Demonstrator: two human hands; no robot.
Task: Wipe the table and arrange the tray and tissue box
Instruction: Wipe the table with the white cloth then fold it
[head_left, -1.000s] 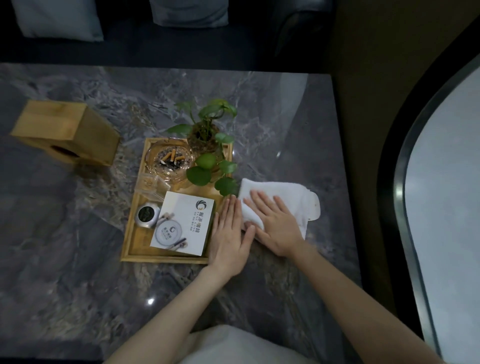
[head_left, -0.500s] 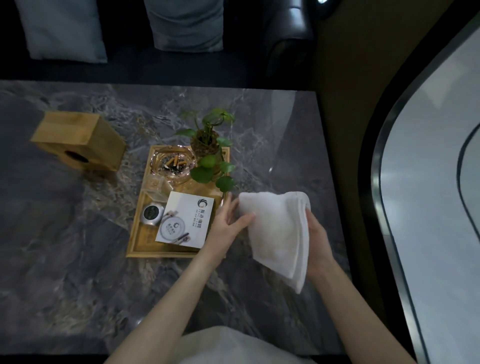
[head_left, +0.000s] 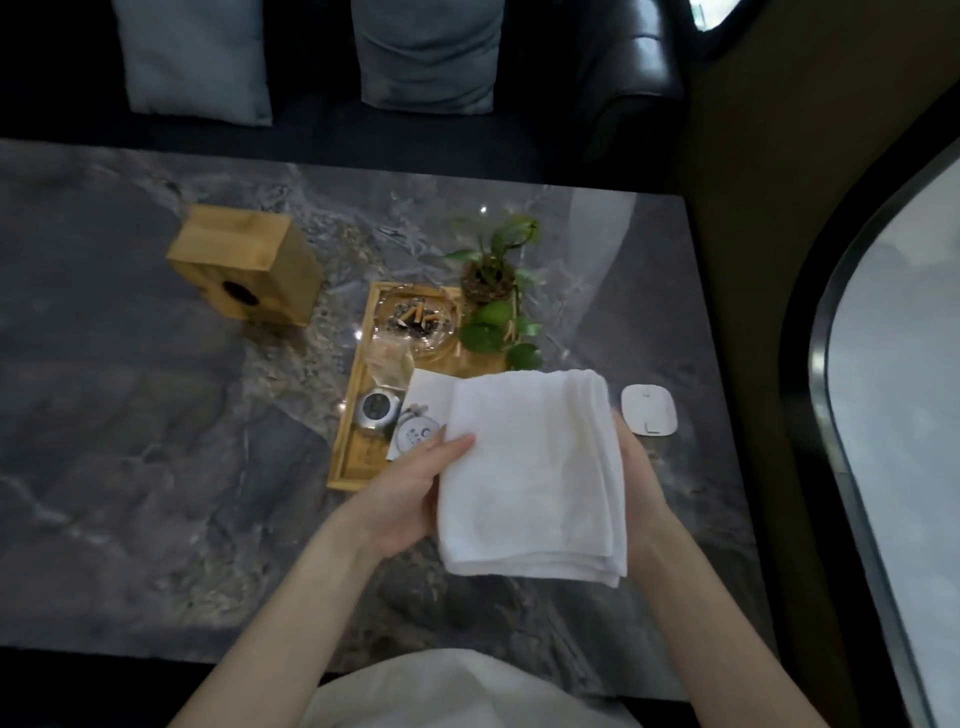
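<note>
1. Biggest change: a second ago the towel (head_left: 530, 473) was flat on the table (head_left: 130, 467) under both palms. Now it's lifted clear and held folded in the air between the two hands. Lifting it also uncovered a small white pad (head_left: 649, 410) on the table, just right of the tray.
2. My read: the folding is done and wiping hasn't started, so the cloth looks ready to go down on the marble.
3. Far left, the box (head_left: 244, 265) lies tipped on its side, hole facing the camera, well apart from the tray. It needs standing up later.
4. The tray (head_left: 353, 441) sits mid-table with an ashtray (head_left: 415, 322), a plant (head_left: 493, 291), a card and a small tin. The towel hides its near right corner.
5. Left hand (head_left: 410, 499): thumb pressed on top of the towel's left edge, the other fingers tucked beneath, so a loose pinch on the cloth.
6. Right hand (head_left: 636, 467): mostly hidden behind the towel's right edge. It supports that side, but I can't tell how the fingers sit.
</note>
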